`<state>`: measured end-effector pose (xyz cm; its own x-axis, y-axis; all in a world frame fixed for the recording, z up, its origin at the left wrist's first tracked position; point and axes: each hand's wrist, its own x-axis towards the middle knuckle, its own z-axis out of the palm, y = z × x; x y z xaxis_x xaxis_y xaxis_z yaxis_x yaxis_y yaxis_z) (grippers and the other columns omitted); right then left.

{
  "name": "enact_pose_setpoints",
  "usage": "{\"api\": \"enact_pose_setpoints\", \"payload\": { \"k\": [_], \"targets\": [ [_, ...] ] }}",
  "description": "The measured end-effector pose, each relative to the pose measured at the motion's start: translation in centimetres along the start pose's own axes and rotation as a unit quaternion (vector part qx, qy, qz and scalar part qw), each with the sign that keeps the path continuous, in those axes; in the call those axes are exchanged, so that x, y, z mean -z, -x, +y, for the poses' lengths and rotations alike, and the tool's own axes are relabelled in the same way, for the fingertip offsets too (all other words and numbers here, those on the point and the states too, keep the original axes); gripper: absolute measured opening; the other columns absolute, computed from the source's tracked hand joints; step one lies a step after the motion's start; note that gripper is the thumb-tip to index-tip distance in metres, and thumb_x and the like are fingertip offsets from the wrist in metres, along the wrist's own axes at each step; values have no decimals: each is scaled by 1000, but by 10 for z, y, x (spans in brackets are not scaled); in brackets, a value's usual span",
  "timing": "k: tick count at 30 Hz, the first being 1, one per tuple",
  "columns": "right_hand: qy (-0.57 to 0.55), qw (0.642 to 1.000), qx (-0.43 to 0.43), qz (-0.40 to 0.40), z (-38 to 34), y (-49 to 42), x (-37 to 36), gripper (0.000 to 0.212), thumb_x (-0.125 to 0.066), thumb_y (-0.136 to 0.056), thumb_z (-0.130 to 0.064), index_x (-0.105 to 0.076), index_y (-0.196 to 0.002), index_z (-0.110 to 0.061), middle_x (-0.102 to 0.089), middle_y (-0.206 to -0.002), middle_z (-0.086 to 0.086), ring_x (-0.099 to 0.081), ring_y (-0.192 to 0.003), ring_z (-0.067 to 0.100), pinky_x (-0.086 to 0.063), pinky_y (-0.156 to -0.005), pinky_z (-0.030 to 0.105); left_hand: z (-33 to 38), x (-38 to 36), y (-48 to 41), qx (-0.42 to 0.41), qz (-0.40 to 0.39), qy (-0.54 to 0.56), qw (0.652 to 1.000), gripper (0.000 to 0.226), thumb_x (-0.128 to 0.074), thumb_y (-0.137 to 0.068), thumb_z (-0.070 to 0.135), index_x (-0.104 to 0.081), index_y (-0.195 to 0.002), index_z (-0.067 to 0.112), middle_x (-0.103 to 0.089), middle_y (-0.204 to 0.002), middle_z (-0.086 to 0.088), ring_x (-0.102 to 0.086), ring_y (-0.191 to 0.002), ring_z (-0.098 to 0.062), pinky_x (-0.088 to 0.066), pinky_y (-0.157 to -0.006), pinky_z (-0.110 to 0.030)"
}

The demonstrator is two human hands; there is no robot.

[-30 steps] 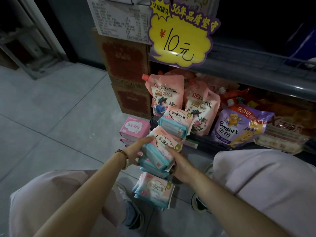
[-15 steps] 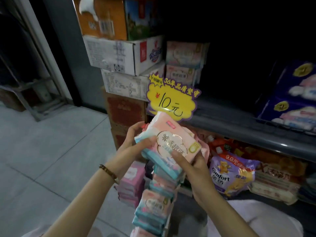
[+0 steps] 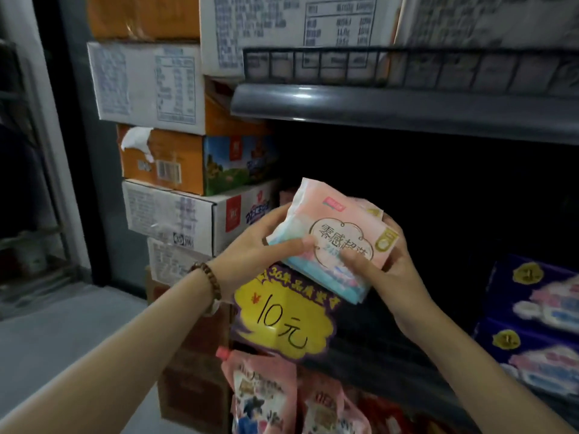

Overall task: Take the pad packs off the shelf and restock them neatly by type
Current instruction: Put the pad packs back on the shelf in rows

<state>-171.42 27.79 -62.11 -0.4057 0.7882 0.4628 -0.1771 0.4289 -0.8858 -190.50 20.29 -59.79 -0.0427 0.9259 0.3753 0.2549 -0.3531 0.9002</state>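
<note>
Head view: a pink and teal pad pack (image 3: 335, 242) is held in the air in front of the dark shelf bay (image 3: 438, 198), between both hands, with the edge of a further pack seen behind its far right corner. The left hand (image 3: 250, 249), with a bead bracelet (image 3: 210, 277) at its wrist, is clamped on the pack's left end, the thumb laid across the printed face and the fingers (image 3: 275, 214) curled round the far edge. The right hand (image 3: 391, 267) is clamped on the right end in the same way, its fingers (image 3: 391, 225) wrapped behind the pack. What the bay holds directly behind the pack cannot be told in the dark; at its right, dark blue packs (image 3: 532, 308) are stacked two high. On the upper shelf (image 3: 407, 108), white cartons (image 3: 297, 26) are kept behind a wire rail (image 3: 407, 67). To the left of the shelving, printed cartons (image 3: 175, 211) are piled one on another. A yellow price sign (image 3: 282, 321) is hung below the pack, and pink pouches (image 3: 263, 396) are stood on the level beneath it.
</note>
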Motion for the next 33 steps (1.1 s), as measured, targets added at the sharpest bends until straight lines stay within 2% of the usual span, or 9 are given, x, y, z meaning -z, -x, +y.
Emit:
{"api": "enact_pose_setpoints", "payload": {
  "k": [3, 9, 14, 16, 19, 23, 26, 30, 33],
  "targets": [
    [9, 1000, 6, -1, 19, -38, 6, 86, -76, -63, -21, -38, -140, -14, -67, -113, -2, -68, -95, 4, -54, -69, 16, -14, 16, -43, 20, -21, -61, 998, 53, -69, -78, 36, -48, -127, 35, -64, -116, 19, -62, -101, 4, -49, -83, -17],
    [45, 998, -35, -21, 84, -76, 11, 64, -74, -76, -3, -41, -120, -35, -62, -109, -12, -64, -83, -13, -50, -65, 8, -75, 36, -102, 128, -92, -175, 972, 94, -80, -64, 54, -34, -141, 26, -51, -134, 12, -49, -125, -8, -40, -108, -34],
    [146, 982, -49, -112, 149, -81, 7, 90, -85, -70, -17, -28, -134, -41, -40, -137, -17, -42, -130, 3, -42, -97, 10, -100, 40, -120, 162, -166, -397, 888, 96, -75, -74, 45, -21, -150, 24, -34, -150, 5, -35, -136, -15, -28, -107, -21],
    [186, 974, -44, -123, 162, -82, 7, 96, -89, -65, -28, -23, -131, -54, -33, -146, -15, -35, -136, 4, -35, -111, 23, -100, 42, -124, 161, -183, -436, 867, 92, -74, -76, 43, -23, -150, 24, -34, -151, 7, -35, -136, -12, -28, -104, -18],
    [279, 955, -9, -96, 165, -88, 4, 101, -88, -61, -40, -23, -138, -47, -22, -151, -14, -27, -138, 2, -28, -110, 19, -94, 48, -123, 112, -164, -504, 841, 81, -71, -79, 47, -34, -146, 23, -43, -144, 9, -42, -131, -12, -32, -104, -21],
    [313, 947, 23, -74, 166, -97, -13, 92, -89, -59, -45, -27, -127, -42, -29, -141, -10, -35, -131, 5, -34, -104, 17, -90, 61, -105, 86, -63, -454, 884, 57, -60, -88, 44, -43, -139, 28, -46, -141, 9, -43, -129, -9, -33, -102, -19],
    [313, 947, 18, -69, 169, -101, -28, 96, -88, -59, -44, -32, -136, -29, -29, -145, -4, -33, -135, 10, -31, -106, 18, -92, 66, -82, 109, -20, -419, 901, 50, -51, -92, 45, -44, -138, 27, -50, -137, 9, -50, -120, -8, -41, -100, -23],
    [292, 954, -15, -61, 164, -100, -31, 95, -87, -64, -40, -34, -141, -25, -27, -145, -4, -31, -132, 7, -25, -104, 13, -89, 62, -50, 92, -17, -437, 894, 56, -35, -88, 58, -48, -134, 27, -67, -98, 5, -63, -82, -10, -51, -78, -26],
    [218, 973, -62, -32, 146, -94, -28, 71, -82, -72, -36, -42, -131, -30, -38, -134, -6, -39, -122, 5, -35, -95, 8, -87, 62, -30, 85, 18, -423, 902, 59, -36, -87, 59, -47, -135, 27, -63, -118, 5, -62, -99, -8, -51, -90, -28]
  ]
}}
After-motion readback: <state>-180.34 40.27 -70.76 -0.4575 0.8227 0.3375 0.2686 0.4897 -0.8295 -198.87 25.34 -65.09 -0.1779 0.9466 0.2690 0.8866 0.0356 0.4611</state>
